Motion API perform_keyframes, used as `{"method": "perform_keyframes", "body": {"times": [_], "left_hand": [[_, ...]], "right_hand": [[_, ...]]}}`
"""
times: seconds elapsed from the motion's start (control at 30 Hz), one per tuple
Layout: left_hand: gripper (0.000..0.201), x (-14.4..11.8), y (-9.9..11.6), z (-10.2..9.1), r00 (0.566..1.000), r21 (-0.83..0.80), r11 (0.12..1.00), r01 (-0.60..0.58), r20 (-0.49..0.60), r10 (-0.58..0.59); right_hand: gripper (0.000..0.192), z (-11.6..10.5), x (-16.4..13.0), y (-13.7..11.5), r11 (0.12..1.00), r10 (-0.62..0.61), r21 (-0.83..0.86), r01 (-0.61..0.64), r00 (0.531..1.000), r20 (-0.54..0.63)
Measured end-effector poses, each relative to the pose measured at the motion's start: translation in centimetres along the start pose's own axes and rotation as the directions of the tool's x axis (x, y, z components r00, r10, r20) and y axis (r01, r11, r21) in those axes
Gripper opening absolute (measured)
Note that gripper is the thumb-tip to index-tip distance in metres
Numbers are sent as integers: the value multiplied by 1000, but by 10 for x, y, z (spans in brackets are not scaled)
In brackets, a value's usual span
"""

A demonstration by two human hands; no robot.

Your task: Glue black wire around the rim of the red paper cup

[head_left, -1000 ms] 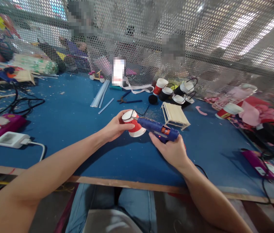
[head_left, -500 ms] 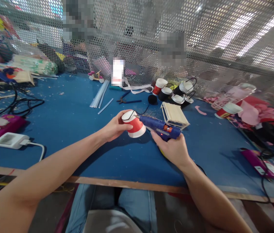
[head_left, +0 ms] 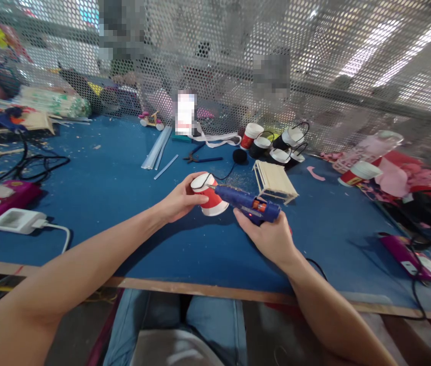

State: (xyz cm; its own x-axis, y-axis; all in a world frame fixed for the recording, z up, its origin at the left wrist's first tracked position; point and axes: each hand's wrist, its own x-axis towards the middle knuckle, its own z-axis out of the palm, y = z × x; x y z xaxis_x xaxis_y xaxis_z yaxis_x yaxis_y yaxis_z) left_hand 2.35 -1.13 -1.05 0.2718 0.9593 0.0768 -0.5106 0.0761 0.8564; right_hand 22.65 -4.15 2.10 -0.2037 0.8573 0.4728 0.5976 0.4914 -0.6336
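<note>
1. While the left hand [head_left: 179, 202] grips the red-and-white paper cup [head_left: 208, 194] from its left side, the right hand [head_left: 270, 238] is clenched round the blue glue gun [head_left: 246, 203].
2. Cup location: tipped on its side, near the middle of the desk [head_left: 116, 183], closer to the near edge than the far one. White base faces up-left, wider mouth faces down-right.
3. Key relation: gun's long axis runs from the right hand up-left to the cup. Nozzle tip sits at the cup's upper wall near the base rim. Contact or small gap: can't tell.
4. The left hand is the nearer one to the cup and is already grasping it. The right reaches it only through the gun.
5. A thin black cord [head_left: 223, 177] loops over the cup's base and trails toward the far edge. Attachment point not readable.
6. Just right of the gun: small popsicle-stick frame [head_left: 274, 181], apart from both hands.
7. Toward the far edge: cluster of finished cups [head_left: 276, 142] with black handles, pliers [head_left: 200, 158], glue sticks [head_left: 157, 147].
8. Hidden: the trigger finger is covered by the gun body, and the cup's far side is out of sight. The nozzle itself is too small to resolve.
</note>
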Motion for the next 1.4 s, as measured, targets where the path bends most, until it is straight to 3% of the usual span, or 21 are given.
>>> {"method": "perform_keyframes", "body": {"times": [0.27,0.5,0.67,0.87,1.1,1.4], "left_hand": [[58,0,0,0,1000,15,1000,-12,-3,12],[57,-1,-1,0,1000,10,1000,5,-22,-4],[58,0,-1,0,1000,20,1000,6,-24,-5],[57,0,1,2,999,4,1000,19,-36,-19],[60,0,0,0,1000,12,1000,-7,-6,7],[58,1,-1,-1,1000,-23,1000,-7,13,7]], "right_hand": [[11,0,-2,0,1000,-3,26,4,999,-35],[12,0,-2,-4,999,-2,43,0,999,39],[12,0,-2,-2,999,11,31,-10,1000,-24],[13,4,-3,1,1000,-3,31,2,1000,24],[11,-1,-1,-2,1000,-5,13,6,999,-40],[11,-2,2,1,1000,-2,11,3,999,-37]]}}
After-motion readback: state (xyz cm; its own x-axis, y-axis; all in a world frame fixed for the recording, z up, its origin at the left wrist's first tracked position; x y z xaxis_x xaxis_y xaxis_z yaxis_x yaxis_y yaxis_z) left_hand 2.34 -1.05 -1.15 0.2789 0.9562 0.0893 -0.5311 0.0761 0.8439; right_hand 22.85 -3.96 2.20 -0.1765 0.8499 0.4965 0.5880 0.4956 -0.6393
